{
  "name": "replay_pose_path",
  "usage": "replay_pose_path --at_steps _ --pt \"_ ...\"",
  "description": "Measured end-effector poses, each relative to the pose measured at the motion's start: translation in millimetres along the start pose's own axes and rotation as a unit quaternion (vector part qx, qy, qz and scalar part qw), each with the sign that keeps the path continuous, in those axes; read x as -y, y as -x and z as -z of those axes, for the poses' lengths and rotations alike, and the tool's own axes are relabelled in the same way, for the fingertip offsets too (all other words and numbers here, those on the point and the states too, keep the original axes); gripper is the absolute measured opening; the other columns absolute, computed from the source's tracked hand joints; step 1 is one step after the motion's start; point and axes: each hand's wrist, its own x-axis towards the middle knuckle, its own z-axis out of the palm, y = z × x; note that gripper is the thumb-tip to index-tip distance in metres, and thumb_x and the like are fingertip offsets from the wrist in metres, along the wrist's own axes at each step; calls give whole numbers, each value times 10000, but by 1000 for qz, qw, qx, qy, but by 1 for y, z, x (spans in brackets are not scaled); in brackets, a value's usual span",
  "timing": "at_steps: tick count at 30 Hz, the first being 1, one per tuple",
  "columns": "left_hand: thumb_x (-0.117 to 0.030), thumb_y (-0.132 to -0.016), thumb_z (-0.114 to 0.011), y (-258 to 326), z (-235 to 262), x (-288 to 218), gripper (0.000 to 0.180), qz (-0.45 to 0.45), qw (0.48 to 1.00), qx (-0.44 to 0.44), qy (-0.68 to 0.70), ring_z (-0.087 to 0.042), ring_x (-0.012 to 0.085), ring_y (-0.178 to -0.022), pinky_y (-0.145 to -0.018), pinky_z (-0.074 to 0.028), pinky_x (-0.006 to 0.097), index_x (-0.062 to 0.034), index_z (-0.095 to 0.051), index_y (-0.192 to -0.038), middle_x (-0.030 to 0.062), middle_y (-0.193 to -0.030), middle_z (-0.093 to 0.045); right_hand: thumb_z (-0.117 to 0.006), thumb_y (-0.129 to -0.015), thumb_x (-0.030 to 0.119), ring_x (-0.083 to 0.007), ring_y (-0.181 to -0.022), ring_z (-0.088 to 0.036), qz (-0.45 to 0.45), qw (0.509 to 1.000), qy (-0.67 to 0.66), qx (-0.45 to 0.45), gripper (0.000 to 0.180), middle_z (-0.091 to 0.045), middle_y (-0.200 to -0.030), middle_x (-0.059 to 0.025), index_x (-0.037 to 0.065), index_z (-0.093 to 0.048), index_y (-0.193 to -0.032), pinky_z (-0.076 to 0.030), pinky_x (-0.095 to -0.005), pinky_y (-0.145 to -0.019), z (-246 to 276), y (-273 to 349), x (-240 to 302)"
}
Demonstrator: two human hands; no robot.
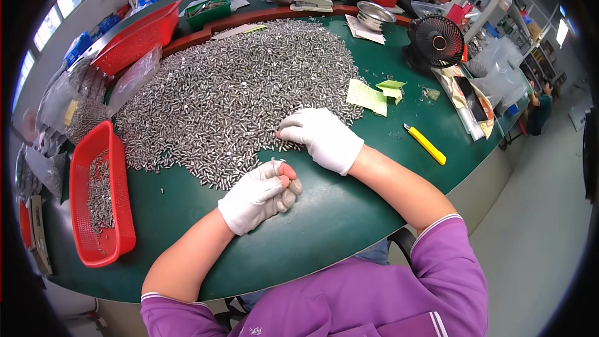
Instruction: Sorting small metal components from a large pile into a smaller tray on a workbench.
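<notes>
A wide heap of small silvery metal pins (pixel 237 81) covers the middle of the green table. My left hand (pixel 259 196), in a white glove with bare fingertips, is just in front of the heap's near edge. Its fingers are curled in and closed, thumb against the forefinger; whatever they hold is too small or hidden to name. My right hand (pixel 324 140), gloved likewise, rests at the heap's near right edge. Its fingers are bent together with the tips among the pins, and I cannot make out what is between them.
A red basket (pixel 128 218) holding some pins stands at left. To the right lie a yellow utility knife (pixel 425 145), green paper slips (pixel 368 96) and a phone (pixel 471 98). A black fan (pixel 437 42), metal bowls (pixel 376 12) and a green tray (pixel 207 12) stand farther back.
</notes>
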Motion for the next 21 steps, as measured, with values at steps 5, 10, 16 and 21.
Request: replay_pose_path --at_steps 5,10,16,21 --pt "-163 -906 -584 -2 4 1 113 -14 1000 23 14 -588 124 -756 -659 -461 232 -104 -554 -997 54 -948 -633 -607 -701 28 -294 -856 -604 -15 1000 -14 -5 241 -632 -948 -83 86 -652 -930 -493 -374 -735 35 3 4" --pt "-127 -884 -605 -1 7 -3 145 -24 997 59 51 -602 125 -840 -710 -471 220 -95 -571 -1021 70 -982 -619 -613 -735 103 -273 -781 -592 -153 988 3 7 78 -612 -797 -64 116 -670 -787 -484 -381 -695 56 14 9" --pt "-169 -907 -574 -2 8 -2 155 -23 999 31 36 -575 110 -748 -668 -448 226 -107 -557 -1047 66 -967 -619 -643 -726 150 -270 -766 -588 -146 982 39 110 92 -611 -780 -66 111 -673 -804 -476 -392 -671 34 11 12" --pt "-184 -904 -588 2 4 -2 164 -18 999 -8 36 -573 102 -730 -650 -448 221 -109 -552 -1046 59 -959 -621 -645 -734 149 -272 -767 -589 -158 979 32 121 75 -613 -801 -71 97 -655 -786 -481 -384 -673 25 10 14"
